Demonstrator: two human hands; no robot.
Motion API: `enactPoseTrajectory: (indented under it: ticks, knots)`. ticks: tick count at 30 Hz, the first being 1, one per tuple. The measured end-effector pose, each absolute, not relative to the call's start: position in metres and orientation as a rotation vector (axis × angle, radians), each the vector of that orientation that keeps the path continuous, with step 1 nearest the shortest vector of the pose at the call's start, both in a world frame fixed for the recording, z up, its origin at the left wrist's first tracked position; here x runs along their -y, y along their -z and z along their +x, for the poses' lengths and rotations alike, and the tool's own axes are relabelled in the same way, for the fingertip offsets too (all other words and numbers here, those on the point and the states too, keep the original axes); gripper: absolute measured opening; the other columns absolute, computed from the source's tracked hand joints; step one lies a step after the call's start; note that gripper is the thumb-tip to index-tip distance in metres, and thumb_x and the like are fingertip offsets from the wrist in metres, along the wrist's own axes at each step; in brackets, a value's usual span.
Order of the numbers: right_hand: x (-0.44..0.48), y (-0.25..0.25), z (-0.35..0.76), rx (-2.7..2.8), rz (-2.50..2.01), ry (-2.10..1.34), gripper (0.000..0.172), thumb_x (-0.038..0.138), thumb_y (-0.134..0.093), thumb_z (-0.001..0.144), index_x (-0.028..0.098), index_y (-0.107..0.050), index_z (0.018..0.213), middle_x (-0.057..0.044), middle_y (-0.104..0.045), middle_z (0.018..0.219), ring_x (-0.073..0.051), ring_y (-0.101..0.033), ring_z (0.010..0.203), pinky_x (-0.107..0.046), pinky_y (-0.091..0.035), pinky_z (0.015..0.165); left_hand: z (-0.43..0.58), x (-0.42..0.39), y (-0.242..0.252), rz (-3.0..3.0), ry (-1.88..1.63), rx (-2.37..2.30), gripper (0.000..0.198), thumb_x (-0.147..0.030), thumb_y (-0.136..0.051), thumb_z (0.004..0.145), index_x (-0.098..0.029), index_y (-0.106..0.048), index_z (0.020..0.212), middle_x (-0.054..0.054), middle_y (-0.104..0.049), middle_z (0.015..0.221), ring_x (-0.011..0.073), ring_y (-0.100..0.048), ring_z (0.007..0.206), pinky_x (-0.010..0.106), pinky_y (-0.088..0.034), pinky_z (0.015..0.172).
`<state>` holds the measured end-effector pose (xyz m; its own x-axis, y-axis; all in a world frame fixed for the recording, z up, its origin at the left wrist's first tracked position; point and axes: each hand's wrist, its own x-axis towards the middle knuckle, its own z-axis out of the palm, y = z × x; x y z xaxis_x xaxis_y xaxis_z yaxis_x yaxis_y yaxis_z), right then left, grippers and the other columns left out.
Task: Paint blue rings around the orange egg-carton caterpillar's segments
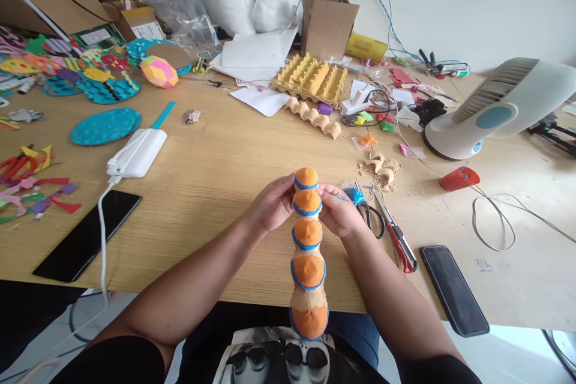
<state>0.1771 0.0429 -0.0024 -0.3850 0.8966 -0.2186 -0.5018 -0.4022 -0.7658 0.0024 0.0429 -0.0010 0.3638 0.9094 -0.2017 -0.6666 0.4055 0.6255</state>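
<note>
A long egg carton strip (308,270) points from my chest toward the table, its row of several bumps capped in orange clay, each edged with a blue clay line. My left hand (272,204) is closed on the left side of its far end. On the other side, the fingers of my right hand (339,210) pinch the strip near the first two bumps. A thin blue strand (344,198) shows by the right fingers; whether they grip it I cannot tell. Just beyond that hand lie a blue clay packet (354,195) and black-handled scissors (374,219).
A red utility knife (402,246) and a phone (454,289) lie to the right, near a white fan (495,111). Leftward are a black phone (87,237), a white power bank (137,153) and paper scraps. A yellow egg tray (312,79) sits at the back.
</note>
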Motion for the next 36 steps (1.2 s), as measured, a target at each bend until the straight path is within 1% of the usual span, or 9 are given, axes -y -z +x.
enactPoseTrajectory:
  ticks: [4,8,10,17,20,24,28,33,36]
  knots:
    - [-0.0429,0.0028,0.1773,0.803,-0.788,-1.892,0.029,0.041,-0.095,0.069,0.021,-0.077,0.079,0.003,-0.068,0.065,-0.009,-0.055,0.053,-0.023,-0.049,0.056,0.002,-0.0441,0.0017,0.483,-1.069,-0.552,0.028,-0.042,-0.069,0.094,-0.015,-0.078,0.092,0.009,-0.077,0.09,0.0217,-0.07,0.081,0.032,-0.056,0.075]
    - [-0.0423,0.0012,0.1775,0.847,-0.798,-1.896,0.028,0.039,-0.095,0.069,0.019,-0.077,0.077,0.003,-0.069,0.066,-0.008,-0.056,0.056,-0.022,-0.049,0.056,0.0011,-0.0442,0.0037,0.532,-1.05,-0.511,0.03,-0.042,-0.066,0.096,-0.015,-0.079,0.097,0.009,-0.078,0.09,0.025,-0.072,0.081,0.037,-0.057,0.076]
    - [-0.0424,0.0007,0.1775,0.85,-0.804,-1.899,0.028,0.039,-0.095,0.069,0.018,-0.078,0.077,0.002,-0.069,0.067,-0.008,-0.057,0.057,-0.022,-0.049,0.057,0.0006,-0.0438,0.0036,0.548,-1.054,-0.51,0.03,-0.042,-0.065,0.096,-0.016,-0.079,0.097,0.009,-0.078,0.091,0.0258,-0.072,0.082,0.039,-0.057,0.077]
    - [-0.043,0.0027,0.1766,0.816,-0.817,-1.867,0.031,0.042,-0.096,0.066,0.02,-0.078,0.077,0.002,-0.068,0.065,-0.009,-0.057,0.059,-0.023,-0.049,0.06,-0.0002,-0.0435,0.0002,0.481,-1.095,-0.539,0.03,-0.042,-0.068,0.094,-0.013,-0.078,0.093,0.01,-0.077,0.09,0.0225,-0.071,0.083,0.034,-0.057,0.076]
    - [-0.0422,0.0007,0.1754,0.831,-0.821,-1.873,0.031,0.042,-0.096,0.066,0.018,-0.077,0.075,0.003,-0.066,0.064,-0.008,-0.054,0.057,-0.022,-0.047,0.058,0.0012,-0.0429,0.0007,0.528,-1.111,-0.538,0.026,-0.039,-0.067,0.094,-0.015,-0.079,0.095,0.009,-0.078,0.091,0.0225,-0.07,0.081,0.035,-0.057,0.075]
    - [-0.0412,-0.003,0.1741,0.866,-0.824,-1.877,0.031,0.041,-0.096,0.067,0.018,-0.075,0.073,0.003,-0.063,0.064,-0.006,-0.051,0.057,-0.02,-0.043,0.057,0.0019,-0.0424,0.0022,0.525,-1.107,-0.558,0.022,-0.037,-0.065,0.095,-0.02,-0.08,0.091,0.005,-0.078,0.089,0.0224,-0.07,0.08,0.035,-0.056,0.076]
    - [-0.0412,-0.0035,0.1741,0.864,-0.827,-1.872,0.031,0.04,-0.095,0.068,0.017,-0.075,0.073,0.003,-0.063,0.064,-0.008,-0.051,0.057,-0.022,-0.043,0.057,0.0006,-0.0427,0.0025,0.524,-1.073,-0.55,0.024,-0.039,-0.065,0.095,-0.02,-0.08,0.092,0.007,-0.079,0.089,0.024,-0.071,0.082,0.036,-0.055,0.077]
    - [-0.0416,-0.0031,0.1732,0.772,-0.829,-1.808,0.032,0.04,-0.097,0.065,0.018,-0.076,0.076,0.003,-0.065,0.064,-0.008,-0.051,0.057,-0.022,-0.044,0.057,0.0009,-0.0433,-0.0013,0.479,-1.076,-0.571,0.027,-0.044,-0.067,0.094,-0.02,-0.08,0.095,0.007,-0.08,0.095,0.0234,-0.072,0.086,0.035,-0.055,0.078]
    - [-0.0416,-0.0029,0.1711,0.743,-0.831,-1.743,0.032,0.041,-0.096,0.064,0.019,-0.076,0.076,0.003,-0.065,0.065,-0.008,-0.052,0.057,-0.023,-0.046,0.058,0.0034,-0.043,-0.002,0.548,-1.066,-0.576,0.028,-0.046,-0.067,0.094,-0.023,-0.08,0.1,0.008,-0.08,0.098,0.0259,-0.073,0.09,0.036,-0.054,0.079]
